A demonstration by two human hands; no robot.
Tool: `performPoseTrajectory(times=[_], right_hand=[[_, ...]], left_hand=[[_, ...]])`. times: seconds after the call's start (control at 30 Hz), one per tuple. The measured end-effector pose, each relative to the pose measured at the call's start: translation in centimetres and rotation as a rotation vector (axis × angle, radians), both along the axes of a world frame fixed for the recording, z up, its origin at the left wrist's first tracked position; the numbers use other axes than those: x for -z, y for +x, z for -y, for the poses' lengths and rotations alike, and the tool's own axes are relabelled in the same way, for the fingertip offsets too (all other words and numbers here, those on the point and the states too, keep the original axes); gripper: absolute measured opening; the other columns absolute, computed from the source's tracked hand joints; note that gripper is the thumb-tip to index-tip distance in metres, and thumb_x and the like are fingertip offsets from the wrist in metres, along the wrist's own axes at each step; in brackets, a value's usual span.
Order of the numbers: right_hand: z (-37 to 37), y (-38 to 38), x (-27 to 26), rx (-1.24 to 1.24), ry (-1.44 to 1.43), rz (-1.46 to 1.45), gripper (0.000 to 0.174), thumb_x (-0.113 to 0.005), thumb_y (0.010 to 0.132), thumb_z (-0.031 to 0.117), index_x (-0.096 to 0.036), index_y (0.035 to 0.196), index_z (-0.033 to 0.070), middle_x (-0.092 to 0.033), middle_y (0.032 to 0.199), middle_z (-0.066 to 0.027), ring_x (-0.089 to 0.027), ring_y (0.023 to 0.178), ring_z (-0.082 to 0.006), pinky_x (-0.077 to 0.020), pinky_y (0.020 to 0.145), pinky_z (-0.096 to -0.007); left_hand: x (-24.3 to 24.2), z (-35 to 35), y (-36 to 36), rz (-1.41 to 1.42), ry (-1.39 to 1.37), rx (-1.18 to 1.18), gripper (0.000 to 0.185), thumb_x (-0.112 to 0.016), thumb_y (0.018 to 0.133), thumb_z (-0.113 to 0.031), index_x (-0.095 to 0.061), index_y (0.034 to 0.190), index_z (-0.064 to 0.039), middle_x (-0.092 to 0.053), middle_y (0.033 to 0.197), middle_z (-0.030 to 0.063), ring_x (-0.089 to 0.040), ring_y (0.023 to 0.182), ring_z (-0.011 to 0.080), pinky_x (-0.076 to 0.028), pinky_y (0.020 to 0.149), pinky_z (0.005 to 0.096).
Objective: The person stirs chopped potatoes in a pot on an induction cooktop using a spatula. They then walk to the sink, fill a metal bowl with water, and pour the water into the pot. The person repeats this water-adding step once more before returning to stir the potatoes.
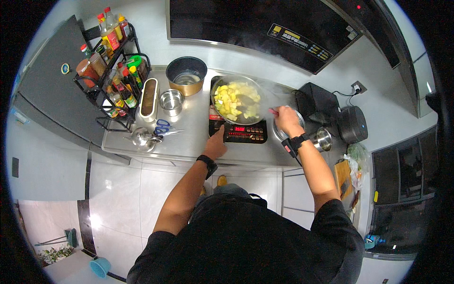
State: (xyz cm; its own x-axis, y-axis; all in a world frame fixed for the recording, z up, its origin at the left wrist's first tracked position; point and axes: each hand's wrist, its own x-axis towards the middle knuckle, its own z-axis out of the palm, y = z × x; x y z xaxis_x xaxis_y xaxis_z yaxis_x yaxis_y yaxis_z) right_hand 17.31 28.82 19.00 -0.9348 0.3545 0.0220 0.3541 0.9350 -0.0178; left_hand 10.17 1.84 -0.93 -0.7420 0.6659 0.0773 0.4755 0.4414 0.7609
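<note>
Steam rises from a round metal pan (237,99) of yellow chunks of food (230,96), which sits on a black induction cooker (238,132) with a lit red display. My left hand (216,143) is closed around the pan's dark handle (227,128) on the near side. To the right of the pan, my right hand (288,120) grips a thin red-handled utensil (273,112). Its working end is hard to make out in the steam. Under that hand lies a round metal bowl or lid (279,132), partly hidden by the hand and wrist.
Left of the cooker stand a deep pot (187,86), a small steel bowl (171,102), scissors (164,128) and a long white container (148,101). A bottle rack (103,94) is farther left. Rightward are a steel cup (322,139), a black appliance (315,101) and a cutting board (343,175).
</note>
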Motion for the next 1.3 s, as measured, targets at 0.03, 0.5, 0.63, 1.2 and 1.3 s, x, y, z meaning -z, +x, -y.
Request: performPoseTrajectory(times=[0.03, 0.5, 0.63, 1.2, 1.3], right_hand=[[-0.1, -0.8, -0.2, -0.027, 0.037, -0.033, 0.022, -0.062, 0.087, 0.015, -0.075, 0.105, 0.012, -0.07, 0.09, -0.0232, -0.069, 0.085, -0.0412, -0.0558, 0.073, -0.0503], [5.3, 0.1, 4.5, -0.287, 0.231, 0.182, 0.042, -0.054, 0.09, 0.007, -0.059, 0.131, 0.01, -0.066, 0.098, -0.0199, -0.072, 0.079, -0.0344, -0.0587, 0.064, -0.0428], [2.3, 2.5, 0.5, -0.185, 0.239, 0.196, 0.046, -0.06, 0.084, 0.005, -0.065, 0.128, 0.016, -0.068, 0.092, -0.0204, -0.071, 0.079, -0.0355, -0.0582, 0.067, -0.0451], [6.2, 0.2, 0.9, -0.108, 0.14, 0.134, 0.014, -0.062, 0.083, 0.008, -0.074, 0.089, 0.003, -0.072, 0.089, -0.0227, -0.073, 0.086, -0.0372, -0.0595, 0.074, -0.0458], [3.2, -1.9, 0.6, -0.007, 0.104, 0.144, 0.02, -0.061, 0.085, 0.012, -0.073, 0.096, 0.002, -0.072, 0.094, -0.0242, -0.073, 0.089, -0.0383, -0.0593, 0.076, -0.0471]], left_hand=[[-0.1, 0.0, 0.1, -0.024, 0.001, -0.004, 0.085, -0.061, 0.076, -0.006, -0.026, 0.153, 0.001, -0.056, 0.133, 0.0281, -0.055, 0.123, 0.0416, -0.045, 0.104, 0.0455], [-2.6, 0.4, 0.0, 0.164, -0.118, 0.016, 0.089, -0.063, 0.074, -0.002, -0.024, 0.155, 0.0, -0.055, 0.136, 0.0283, -0.054, 0.123, 0.043, -0.047, 0.102, 0.0459], [-1.7, 0.0, -0.2, 0.144, -0.073, -0.017, 0.091, -0.064, 0.074, -0.003, -0.024, 0.155, 0.0, -0.056, 0.133, 0.0285, -0.055, 0.121, 0.0441, -0.047, 0.101, 0.0464], [-1.7, -0.1, 0.4, 0.07, -0.04, -0.019, 0.094, -0.066, 0.073, -0.003, -0.022, 0.157, -0.004, -0.057, 0.135, 0.0239, -0.056, 0.121, 0.0417, -0.048, 0.099, 0.0463], [-1.6, 0.0, 0.2, 0.131, -0.119, -0.003, 0.094, -0.066, 0.074, -0.004, -0.023, 0.157, -0.005, -0.055, 0.138, 0.024, -0.055, 0.124, 0.0408, -0.048, 0.1, 0.0461]])
